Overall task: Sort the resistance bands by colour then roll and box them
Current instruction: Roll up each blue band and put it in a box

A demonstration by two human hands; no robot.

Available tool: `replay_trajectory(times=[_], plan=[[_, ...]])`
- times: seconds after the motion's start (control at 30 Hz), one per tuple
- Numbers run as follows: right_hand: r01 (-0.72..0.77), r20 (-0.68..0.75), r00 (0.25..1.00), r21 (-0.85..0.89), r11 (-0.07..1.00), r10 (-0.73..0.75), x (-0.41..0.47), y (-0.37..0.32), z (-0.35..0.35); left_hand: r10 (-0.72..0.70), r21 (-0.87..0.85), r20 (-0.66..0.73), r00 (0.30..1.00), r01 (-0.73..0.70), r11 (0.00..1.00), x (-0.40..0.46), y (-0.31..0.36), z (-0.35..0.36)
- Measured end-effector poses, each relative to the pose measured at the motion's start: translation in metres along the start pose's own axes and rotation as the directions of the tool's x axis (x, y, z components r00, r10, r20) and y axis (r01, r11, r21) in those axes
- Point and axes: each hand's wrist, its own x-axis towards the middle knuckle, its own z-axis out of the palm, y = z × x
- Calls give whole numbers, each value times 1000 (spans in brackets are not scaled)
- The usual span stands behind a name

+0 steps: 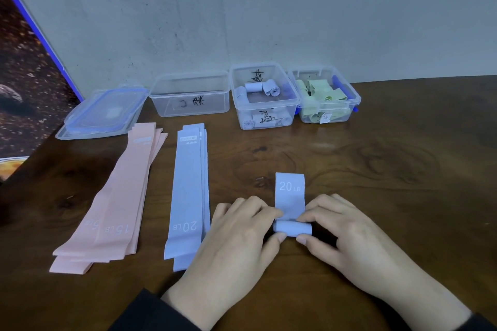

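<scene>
Band: we find the blue band [290, 196] near centre on the surface [403, 169], half rolled.
Hands: left hand [242, 231] and right hand [341, 228] pinch the roll's ends.
Handling: we judge it light, soft, springy; hold both roll ends firmly.

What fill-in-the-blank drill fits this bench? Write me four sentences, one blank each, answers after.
1. Both hands, left hand and right hand, are rolling a band printed ____ LB.
2. The flat pile left of the blue pile is ____ in colour.
3. The box of green bands stands to the ____ of the box of blue rolls.
4. The loose lid lies to the ____ of the empty box.

Missing words: 20; pink; right; left
</scene>
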Motion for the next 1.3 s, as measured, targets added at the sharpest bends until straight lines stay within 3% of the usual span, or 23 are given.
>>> replay_trajectory(times=[1.3], plan=[[4, 11, 1000, 9, 1000, -4, 0, 0, 0, 2, -1, 1, 1000, -2, 1000, 0, -3, 1]])
